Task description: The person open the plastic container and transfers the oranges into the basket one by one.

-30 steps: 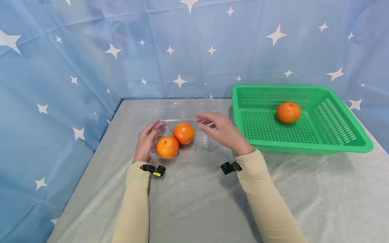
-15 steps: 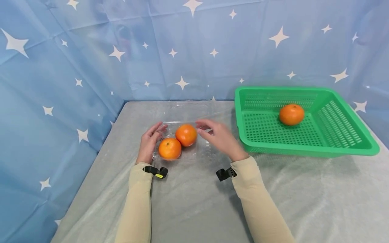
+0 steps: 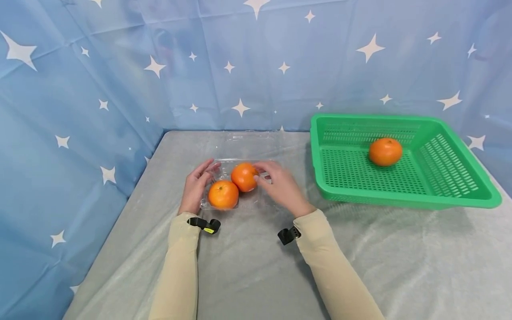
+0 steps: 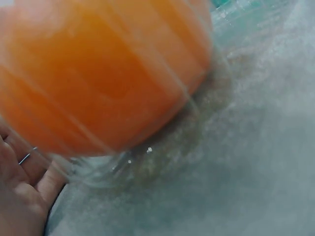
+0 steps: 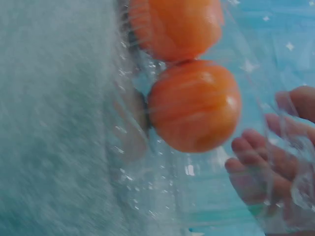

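Note:
Two mandarin oranges sit touching in a clear plastic clamshell box [image 3: 252,202], the left one [image 3: 223,194] nearer me and the right one [image 3: 244,177] farther back. My left hand [image 3: 194,189] rests at the box's left side, fingers loosely bent at its edge. In the left wrist view, part of that hand [image 4: 27,191] shows below a large blurred mandarin. My right hand [image 3: 282,186] reaches in from the right, its fingertips at the right mandarin's side. The right wrist view shows these fingers [image 5: 266,162] relaxed beside the mandarin [image 5: 194,105], with plastic glare over them.
A green perforated basket [image 3: 404,200] stands at the right and bears one mandarin orange [image 3: 386,152]. The clear lid [image 3: 250,142] lies open behind the box. Grey cloth [image 3: 248,266] covers the table, and a blue star-patterned curtain [image 3: 264,84] closes off the back and left.
My right hand has moved left and slightly down, from over the box's right part to the right mandarin's side. The left hand keeps its place at the box.

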A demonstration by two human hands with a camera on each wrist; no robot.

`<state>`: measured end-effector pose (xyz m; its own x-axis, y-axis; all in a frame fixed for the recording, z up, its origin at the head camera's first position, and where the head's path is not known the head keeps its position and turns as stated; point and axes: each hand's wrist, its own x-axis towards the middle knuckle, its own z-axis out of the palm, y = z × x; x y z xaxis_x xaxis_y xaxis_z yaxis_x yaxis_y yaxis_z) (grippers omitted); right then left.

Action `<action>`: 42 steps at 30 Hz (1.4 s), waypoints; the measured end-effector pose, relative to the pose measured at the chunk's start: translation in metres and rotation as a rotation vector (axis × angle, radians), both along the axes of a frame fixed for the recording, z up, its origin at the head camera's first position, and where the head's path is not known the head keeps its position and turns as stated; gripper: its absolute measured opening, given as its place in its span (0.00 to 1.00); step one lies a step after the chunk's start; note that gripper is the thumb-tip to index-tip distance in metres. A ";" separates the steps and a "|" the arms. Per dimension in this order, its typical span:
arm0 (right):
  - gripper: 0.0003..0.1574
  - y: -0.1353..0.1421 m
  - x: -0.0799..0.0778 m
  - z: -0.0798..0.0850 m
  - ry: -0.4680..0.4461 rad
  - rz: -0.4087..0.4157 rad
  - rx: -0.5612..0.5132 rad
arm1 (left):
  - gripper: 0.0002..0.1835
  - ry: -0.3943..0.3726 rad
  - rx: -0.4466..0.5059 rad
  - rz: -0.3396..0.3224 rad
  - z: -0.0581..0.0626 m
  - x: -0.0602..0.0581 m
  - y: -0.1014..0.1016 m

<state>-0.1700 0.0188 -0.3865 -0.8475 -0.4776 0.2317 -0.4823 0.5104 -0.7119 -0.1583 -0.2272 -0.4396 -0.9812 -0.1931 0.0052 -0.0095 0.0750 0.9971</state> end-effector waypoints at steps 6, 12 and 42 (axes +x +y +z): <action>0.26 -0.006 0.003 -0.001 0.007 -0.033 0.064 | 0.24 -0.008 0.003 0.003 0.001 0.000 0.001; 0.31 -0.010 0.006 -0.002 0.049 -0.033 0.174 | 0.24 -0.004 0.002 0.005 0.002 0.000 0.000; 0.33 -0.012 0.007 -0.005 0.096 0.018 0.259 | 0.23 -0.032 0.014 -0.023 0.024 0.012 0.007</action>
<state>-0.1632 0.0067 -0.3917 -0.8182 -0.5465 0.1785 -0.5520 0.6601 -0.5094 -0.1464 -0.2199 -0.4158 -0.9849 -0.1707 -0.0286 -0.0397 0.0619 0.9973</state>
